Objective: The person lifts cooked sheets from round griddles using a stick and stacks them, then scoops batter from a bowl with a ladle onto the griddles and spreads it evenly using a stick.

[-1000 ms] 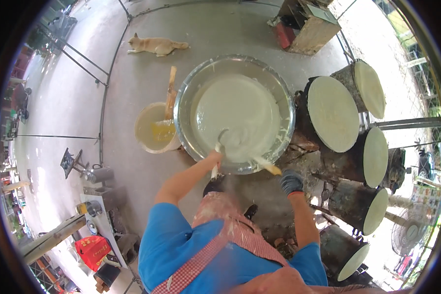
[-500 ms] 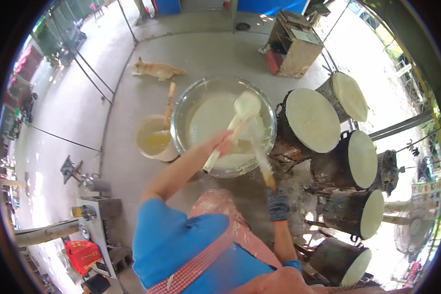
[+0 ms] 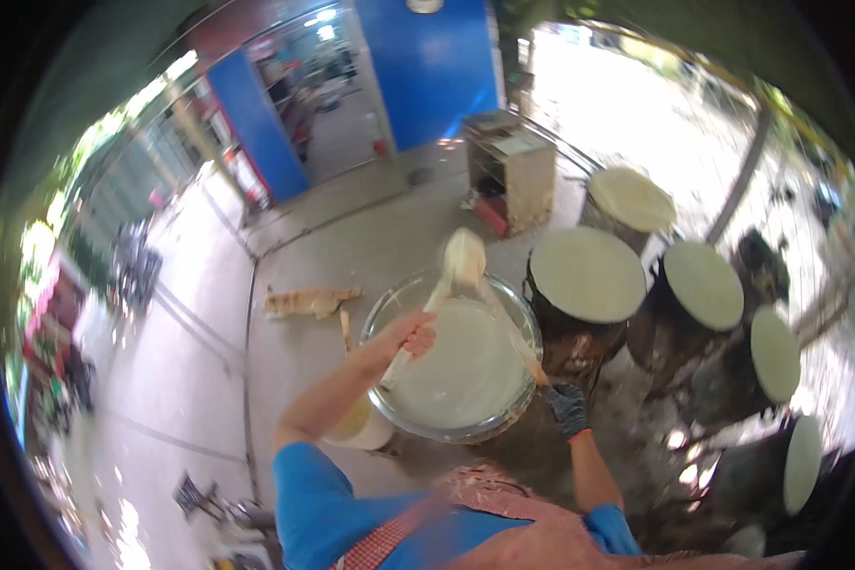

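Observation:
My bare left hand (image 3: 413,335) is wrapped round the handle of a long white ladle (image 3: 464,258). The ladle's pale, coated bowl is over the far rim of a wide metal basin (image 3: 532,397), which holds creamy white liquid. A dark grey glove covers my right hand (image 3: 567,408), which grips a long paddle (image 3: 513,334) with a wooden grip and a whitish blade. The blade's far tip meets or passes close to the ladle's bowl; which one I cannot tell.
Several dark, pale-topped pots (image 3: 589,275) curve along the right side. Left of the basin, a pale bucket (image 3: 369,432) is partly behind my forearm. An orange cat (image 3: 312,302) lies beyond it. A worn cabinet (image 3: 513,176) stands farther back, near a blue wall (image 3: 427,76).
The view has tilted up, showing the doorway and blue wall. My left hand has carried the ladle toward the basin's far rim. The paddle, still in my right hand, now slants up to the ladle.

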Available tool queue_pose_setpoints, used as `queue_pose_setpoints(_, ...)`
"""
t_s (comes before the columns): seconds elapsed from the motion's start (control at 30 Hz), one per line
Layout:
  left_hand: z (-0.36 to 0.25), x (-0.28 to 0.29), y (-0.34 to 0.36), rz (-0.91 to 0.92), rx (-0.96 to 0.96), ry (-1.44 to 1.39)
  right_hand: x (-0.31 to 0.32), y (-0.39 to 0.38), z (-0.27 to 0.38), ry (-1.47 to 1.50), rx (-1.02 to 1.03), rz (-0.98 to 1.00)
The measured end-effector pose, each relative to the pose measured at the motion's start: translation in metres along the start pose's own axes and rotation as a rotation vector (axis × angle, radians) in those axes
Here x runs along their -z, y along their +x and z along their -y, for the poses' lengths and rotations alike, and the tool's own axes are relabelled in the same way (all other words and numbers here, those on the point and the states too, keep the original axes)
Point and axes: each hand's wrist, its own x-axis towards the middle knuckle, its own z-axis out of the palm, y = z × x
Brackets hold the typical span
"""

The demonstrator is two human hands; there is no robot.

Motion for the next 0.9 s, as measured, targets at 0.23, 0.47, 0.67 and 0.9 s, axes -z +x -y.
queue_pose_setpoints(0.23,0.037,-0.11,0.054,0.122,0.004,0.514,0.088,-0.122,-0.005,0.024,-0.206,-0.387)
queue_pose_setpoints(0.47,0.184,-0.201,0.214,0.309,0.74,0.235,0.045,-0.236,-0.201,-0.547,-0.182,-0.632)
queue_pose_setpoints(0.67,0.406,-0.28,0.31,0.288,1.34,0.016,0.059,-0.461,-0.122,0.252,-0.874,-1.067)
queue_pose_setpoints(0.9,0.653,-0.459,0.279,0.716,1.536,0.759,0.085,-0.581,-0.048,-0.214,-1.729,-1.638)
